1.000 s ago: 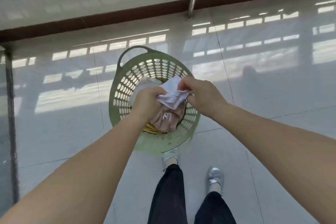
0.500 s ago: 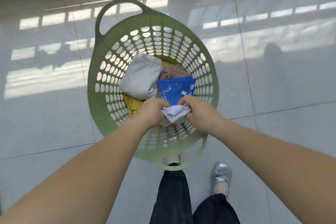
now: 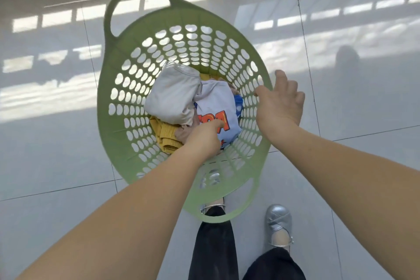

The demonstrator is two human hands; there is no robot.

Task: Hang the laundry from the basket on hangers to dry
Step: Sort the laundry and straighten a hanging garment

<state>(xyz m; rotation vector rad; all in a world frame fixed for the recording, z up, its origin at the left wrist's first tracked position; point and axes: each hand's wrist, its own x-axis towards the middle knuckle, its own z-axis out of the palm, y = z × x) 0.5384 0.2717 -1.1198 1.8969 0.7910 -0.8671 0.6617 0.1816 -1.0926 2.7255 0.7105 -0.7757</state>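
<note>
Laundry (image 3: 181, 107) lies crumpled, mixed colours, in green basket (image 3: 118, 120).

Home balcony — glossy tiled floor (image 3: 56, 154), green laundry basket (image 3: 118, 120), railing shadows.

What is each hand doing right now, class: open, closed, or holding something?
Left hand: down in the green basket, on the white printed shirt; grip cannot be told.
Right hand: open, fingers spread at the basket's rim, holding nothing.
</note>
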